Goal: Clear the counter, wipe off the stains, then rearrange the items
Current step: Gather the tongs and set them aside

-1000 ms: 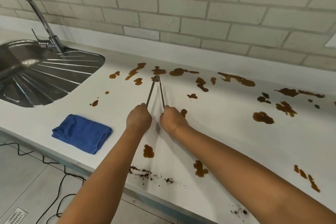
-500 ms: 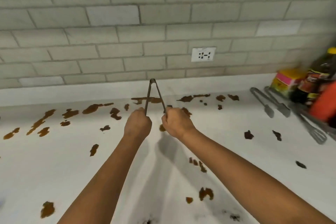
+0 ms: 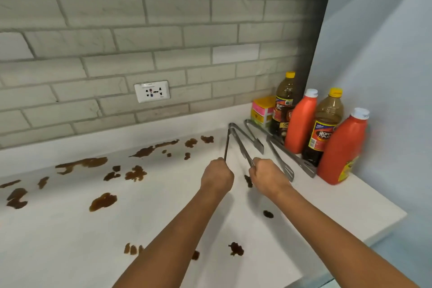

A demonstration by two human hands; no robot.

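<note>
Tongs (image 3: 236,142), 1 arm gripped in each hand, left (image 3: 217,176) and right (image 3: 268,176), now hang nearer the bottles (image 3: 301,121) than 0.5 s ago.

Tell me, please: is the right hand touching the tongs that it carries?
Touching. The head view shows the right hand with fingers curled round one arm of the held tongs, no gap visible.

Just one view here, head-mounted, looking forward and down along both forearms at the white counter (image 3: 70,229). It's angled toward the right end, where the brick backsplash (image 3: 140,30) meets a pale blue side wall (image 3: 385,54). Pretty close in, wide-angle, edges bending. No second camera to overlap with.
</note>
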